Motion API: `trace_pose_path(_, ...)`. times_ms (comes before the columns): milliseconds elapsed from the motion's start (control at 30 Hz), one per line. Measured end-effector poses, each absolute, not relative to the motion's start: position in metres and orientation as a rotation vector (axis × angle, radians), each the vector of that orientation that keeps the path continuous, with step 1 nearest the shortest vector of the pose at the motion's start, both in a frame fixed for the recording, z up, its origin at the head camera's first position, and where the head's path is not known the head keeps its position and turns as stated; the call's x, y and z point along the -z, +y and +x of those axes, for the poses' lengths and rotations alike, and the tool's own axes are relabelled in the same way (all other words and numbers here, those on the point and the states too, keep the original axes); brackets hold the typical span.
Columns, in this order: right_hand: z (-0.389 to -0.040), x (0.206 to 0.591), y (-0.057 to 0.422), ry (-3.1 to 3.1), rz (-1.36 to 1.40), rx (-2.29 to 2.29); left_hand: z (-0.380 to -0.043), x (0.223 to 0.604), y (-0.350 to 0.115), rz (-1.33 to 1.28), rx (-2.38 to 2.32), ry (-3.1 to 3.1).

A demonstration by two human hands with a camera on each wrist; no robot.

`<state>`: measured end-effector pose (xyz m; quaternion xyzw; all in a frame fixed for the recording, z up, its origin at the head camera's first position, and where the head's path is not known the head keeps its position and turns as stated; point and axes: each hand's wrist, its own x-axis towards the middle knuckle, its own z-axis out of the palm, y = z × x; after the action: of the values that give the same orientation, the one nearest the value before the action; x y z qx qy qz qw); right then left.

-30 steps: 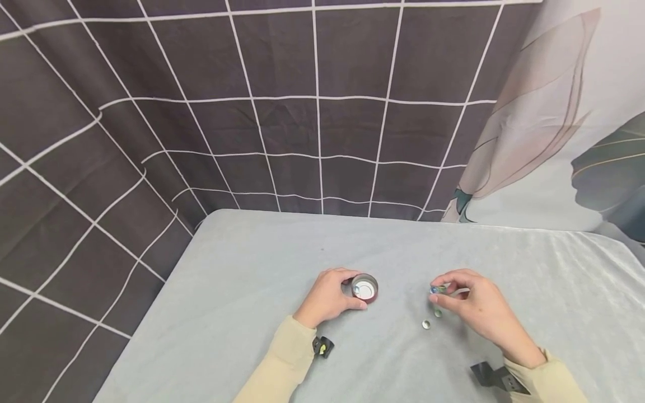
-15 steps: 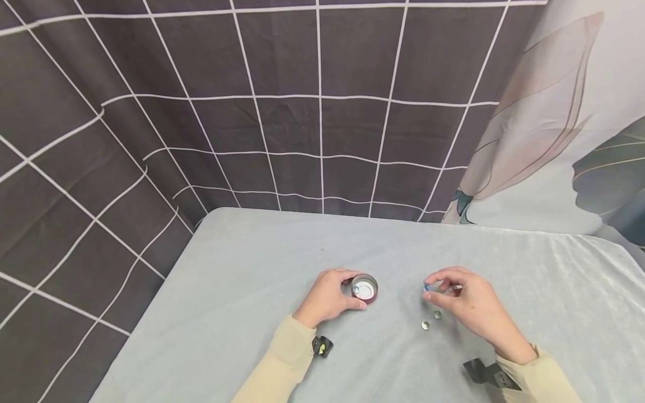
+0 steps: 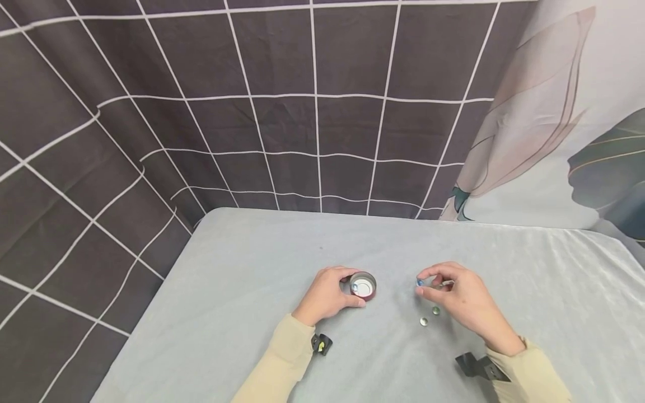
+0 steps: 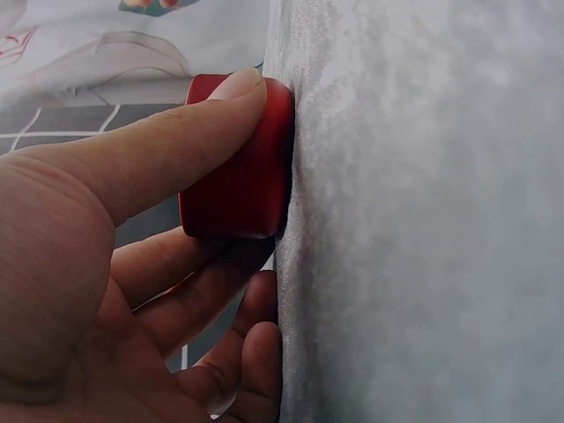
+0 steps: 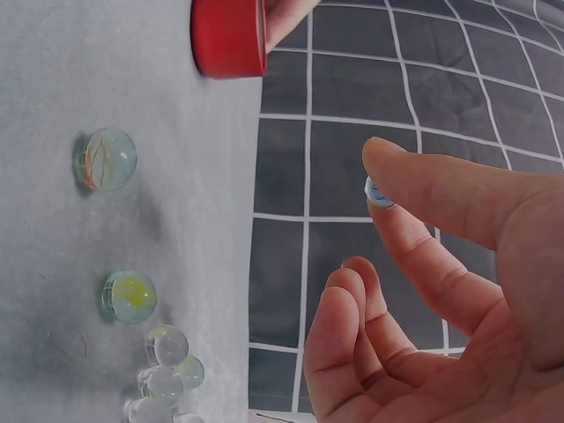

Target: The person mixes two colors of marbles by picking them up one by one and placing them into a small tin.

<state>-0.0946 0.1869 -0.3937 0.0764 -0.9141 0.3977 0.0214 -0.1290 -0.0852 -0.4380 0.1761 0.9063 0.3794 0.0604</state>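
Note:
My left hand (image 3: 327, 294) grips a small round red tin (image 4: 233, 181) from its left side, thumb on the near wall. The tin stands on the cloth with its top uncovered, and a small bluish marble (image 3: 355, 287) shows inside. Between thumb and index finger, my right hand (image 3: 466, 294) pinches a blue marble (image 5: 378, 192), held above the cloth to the right of the tin. Two marbles lie loose below that hand, one with an orange swirl (image 5: 111, 159) and one with a yellow swirl (image 5: 132, 296).
Several clear marbles (image 5: 166, 345) cluster on the cloth, mostly hidden by the right hand in the head view. A pale grey cloth (image 3: 252, 252) covers the table. Behind hangs a dark curtain (image 3: 282, 123) with white grid lines, and a leaf-patterned one (image 3: 534, 140) at right.
My right hand has moved left toward the tin, carrying the blue marble away from the loose ones. The left hand and the tin have stayed in place.

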Motion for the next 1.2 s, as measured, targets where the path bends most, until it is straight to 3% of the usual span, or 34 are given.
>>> trace_pose_path(1200, -0.103, 0.402, 0.167, -2.818, 0.262, -1.282, -0.129, 0.437, -0.085, 0.498, -1.147, 2.729)
